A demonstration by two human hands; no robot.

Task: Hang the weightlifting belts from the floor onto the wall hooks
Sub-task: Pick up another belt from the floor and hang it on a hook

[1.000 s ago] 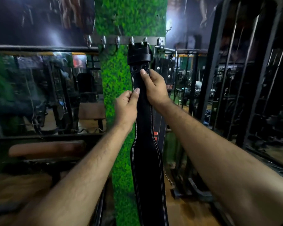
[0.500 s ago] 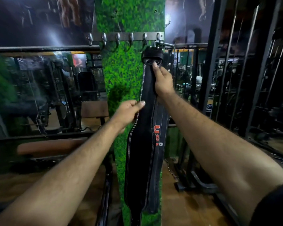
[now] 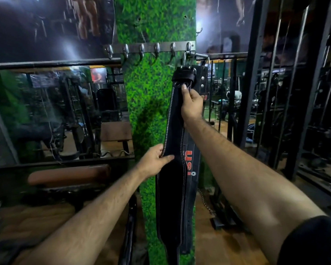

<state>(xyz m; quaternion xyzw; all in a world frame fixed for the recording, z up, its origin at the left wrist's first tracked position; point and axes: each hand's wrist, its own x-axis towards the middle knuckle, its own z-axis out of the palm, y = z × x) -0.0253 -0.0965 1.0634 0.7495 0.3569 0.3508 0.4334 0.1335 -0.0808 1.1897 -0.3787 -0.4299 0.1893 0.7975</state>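
Head view: since half a second ago, left hand (image 3: 154,161) has slid lower on the black belt (image 3: 170,190) — thumb and fingers pinching its left edge. Right hand (image 3: 191,104) grips the narrow upper strap below the buckle (image 3: 184,73), hung at the rightmost wall hook (image 3: 188,48); open hooks lie leftward.

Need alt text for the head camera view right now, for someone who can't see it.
Both hands hold a black belt hanging from the rightmost hook of a wall hook rail on a green pillar: right hand near the buckle, left hand at mid-length. A second, red-lettered belt hangs behind it.
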